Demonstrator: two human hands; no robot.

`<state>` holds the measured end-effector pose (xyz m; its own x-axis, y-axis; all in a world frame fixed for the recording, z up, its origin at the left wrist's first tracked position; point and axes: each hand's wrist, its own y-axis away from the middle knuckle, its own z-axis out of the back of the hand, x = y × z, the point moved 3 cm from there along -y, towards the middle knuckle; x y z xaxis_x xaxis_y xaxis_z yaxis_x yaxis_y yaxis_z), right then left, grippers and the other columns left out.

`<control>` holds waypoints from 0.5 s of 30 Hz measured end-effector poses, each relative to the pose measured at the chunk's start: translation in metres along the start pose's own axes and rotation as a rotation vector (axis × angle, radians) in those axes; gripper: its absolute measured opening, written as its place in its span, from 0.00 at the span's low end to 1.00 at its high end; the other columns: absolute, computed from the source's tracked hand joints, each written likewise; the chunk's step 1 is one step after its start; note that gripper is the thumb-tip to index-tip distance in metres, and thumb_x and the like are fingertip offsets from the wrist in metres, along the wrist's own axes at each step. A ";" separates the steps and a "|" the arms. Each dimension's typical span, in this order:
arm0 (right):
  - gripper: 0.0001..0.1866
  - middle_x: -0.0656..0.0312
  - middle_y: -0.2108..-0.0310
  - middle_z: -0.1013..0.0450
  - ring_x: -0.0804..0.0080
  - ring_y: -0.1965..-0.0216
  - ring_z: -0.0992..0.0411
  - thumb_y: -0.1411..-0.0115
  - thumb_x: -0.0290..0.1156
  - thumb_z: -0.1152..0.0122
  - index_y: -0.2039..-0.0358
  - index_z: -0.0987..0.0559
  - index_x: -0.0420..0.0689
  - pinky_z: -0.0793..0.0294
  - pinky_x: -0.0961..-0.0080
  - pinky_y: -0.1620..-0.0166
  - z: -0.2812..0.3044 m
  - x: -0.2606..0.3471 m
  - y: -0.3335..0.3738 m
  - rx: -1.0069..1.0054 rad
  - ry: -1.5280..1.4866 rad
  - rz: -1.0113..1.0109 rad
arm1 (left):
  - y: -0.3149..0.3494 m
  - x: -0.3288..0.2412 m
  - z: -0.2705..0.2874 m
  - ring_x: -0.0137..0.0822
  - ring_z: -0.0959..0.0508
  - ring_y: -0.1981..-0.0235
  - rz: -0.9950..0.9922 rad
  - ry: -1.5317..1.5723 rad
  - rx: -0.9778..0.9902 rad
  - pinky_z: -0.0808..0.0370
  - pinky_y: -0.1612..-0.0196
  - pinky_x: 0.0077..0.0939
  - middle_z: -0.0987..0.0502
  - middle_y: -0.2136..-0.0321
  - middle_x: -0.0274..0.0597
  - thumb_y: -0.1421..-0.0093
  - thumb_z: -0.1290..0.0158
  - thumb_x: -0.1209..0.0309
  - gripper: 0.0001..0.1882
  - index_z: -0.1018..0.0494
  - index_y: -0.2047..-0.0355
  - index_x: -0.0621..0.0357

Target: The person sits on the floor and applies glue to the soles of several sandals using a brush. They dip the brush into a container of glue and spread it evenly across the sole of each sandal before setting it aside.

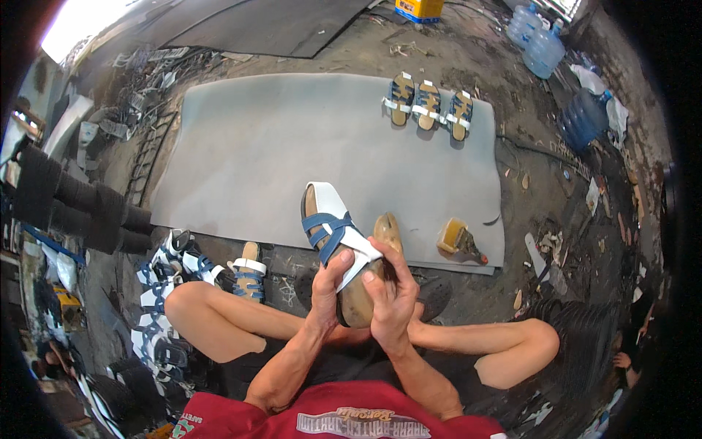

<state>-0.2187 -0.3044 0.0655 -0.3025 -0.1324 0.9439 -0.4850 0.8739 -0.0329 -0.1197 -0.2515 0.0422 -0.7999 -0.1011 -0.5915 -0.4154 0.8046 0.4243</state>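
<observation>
Over my crossed legs I hold a sandal (333, 233) with white and blue straps, its toe end pointing away from me. A brown, foot-shaped last (356, 301) shows at its heel end. My left hand (327, 293) grips the sandal's left side, thumb on top by the straps. My right hand (393, 296) is closed on its right side, with thumb and fingers at the white strap's loose end. Just beyond the right fingers stands another brown last-like piece (388, 230); its lower part is hidden by that hand.
A grey sheet (256, 146) covers the ground ahead. Three finished-looking sandals (427, 106) lie at its far right. A yellowish glue pot (452, 235) with a brush sits near its right corner. Several strapped sandals (157, 296) are heaped at my left. Large water bottles (544, 51) stand far right.
</observation>
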 end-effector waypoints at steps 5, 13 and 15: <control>0.26 0.59 0.44 0.25 0.67 0.42 0.27 0.32 0.34 0.43 0.36 0.28 0.39 0.29 0.67 0.35 0.041 -0.021 -0.006 -0.076 -0.495 -0.362 | 0.000 0.011 -0.002 0.48 0.32 0.33 -0.261 0.205 0.073 0.35 0.30 0.43 0.35 0.32 0.49 0.34 0.50 0.38 0.49 0.48 0.26 0.60; 0.21 0.64 0.51 0.20 0.75 0.50 0.23 0.28 0.44 0.38 0.44 0.20 0.41 0.24 0.68 0.44 0.081 -0.106 0.065 -0.048 -0.212 -0.586 | -0.025 0.055 0.026 0.50 0.19 0.56 -0.141 0.047 0.327 0.19 0.54 0.42 0.23 0.51 0.61 0.35 0.56 0.32 0.48 0.40 0.33 0.64; 0.10 0.58 0.64 0.21 0.69 0.59 0.22 0.30 0.32 0.40 0.55 0.14 0.44 0.23 0.67 0.53 0.118 -0.061 0.025 0.188 0.892 -0.300 | -0.027 0.059 0.045 0.49 0.17 0.66 -0.103 -0.025 0.167 0.16 0.65 0.41 0.20 0.59 0.61 0.34 0.58 0.32 0.46 0.36 0.35 0.64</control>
<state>-0.3090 -0.3294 -0.0318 0.5539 0.1341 0.8217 -0.5877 0.7621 0.2718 -0.1361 -0.2527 -0.0349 -0.7452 -0.1749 -0.6434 -0.4151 0.8769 0.2424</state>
